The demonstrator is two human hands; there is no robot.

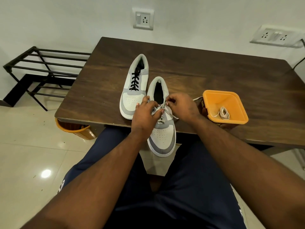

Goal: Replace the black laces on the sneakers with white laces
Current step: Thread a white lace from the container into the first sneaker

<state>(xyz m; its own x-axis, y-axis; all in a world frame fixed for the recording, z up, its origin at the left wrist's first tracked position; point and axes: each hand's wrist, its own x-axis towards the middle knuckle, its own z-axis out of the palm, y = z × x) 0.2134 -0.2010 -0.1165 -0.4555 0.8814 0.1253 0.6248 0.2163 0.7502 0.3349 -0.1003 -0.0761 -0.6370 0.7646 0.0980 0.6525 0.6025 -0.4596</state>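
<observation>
- Flat white lace pinched by both left hand and right hand, partly threaded through near grey-and-white leather sneaker.
- Beyond left hand: second grey-and-white sneaker, black lace not yet removed.
- Beside right hand: spare coiled white lace in orange plastic tub.
- Roughly half left.

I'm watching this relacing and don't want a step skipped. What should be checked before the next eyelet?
1. White lace pinched by both the left hand and right hand: ok.
2. Near grey-and-white sneaker free of black lace: ok.
3. Near sneaker fully on the dark wooden table: not ok, toe overhangs.
4. Spare white lace in the orange plastic tub: ok.
5. Far sneaker relaced: not ok, black lace remains.
</observation>
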